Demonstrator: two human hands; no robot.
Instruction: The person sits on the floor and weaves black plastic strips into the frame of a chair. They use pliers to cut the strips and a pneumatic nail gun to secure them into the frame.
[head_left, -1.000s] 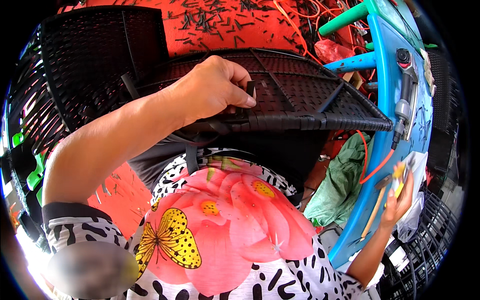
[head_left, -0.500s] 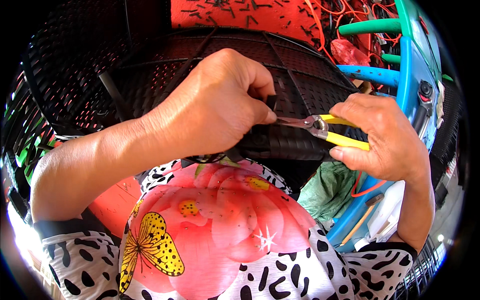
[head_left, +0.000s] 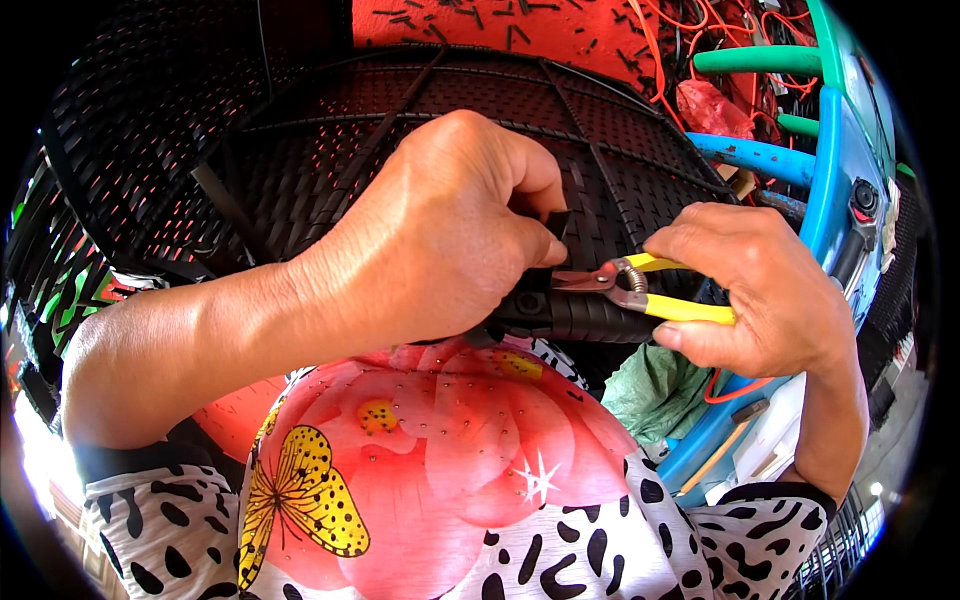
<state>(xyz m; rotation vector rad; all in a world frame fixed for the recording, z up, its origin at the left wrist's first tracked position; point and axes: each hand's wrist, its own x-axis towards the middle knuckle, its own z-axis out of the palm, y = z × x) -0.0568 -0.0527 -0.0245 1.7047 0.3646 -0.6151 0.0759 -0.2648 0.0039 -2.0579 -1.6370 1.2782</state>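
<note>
My left hand (head_left: pixel 470 220) pinches a short dark strip (head_left: pixel 558 226) between thumb and forefinger. It hangs over the wrapped edge of a dark woven wicker piece (head_left: pixel 590 185). In my right hand (head_left: pixel 765 285) are pruning shears (head_left: pixel 630 286) with yellow handles and a coil spring. The handles are spread, and the blades point left, just below my left thumb tip and close to the strip. Whether the blades touch the strip I cannot tell. A round dark fitting (head_left: pixel 530 301) shows on the wrapped edge below the blades.
A loose strip end (head_left: pixel 222 200) sticks up from the weave at left. Beyond lies a red surface (head_left: pixel 590 25) scattered with dark offcuts. On the right stand blue (head_left: pixel 760 157) and green (head_left: pixel 755 60) plastic stools or frames, orange cords, and a green bag (head_left: pixel 660 395).
The shears have shifted slightly left and down, to the wrapped edge below my left thumb. My left hand has moved slightly right and down, still pinching the strip.
</note>
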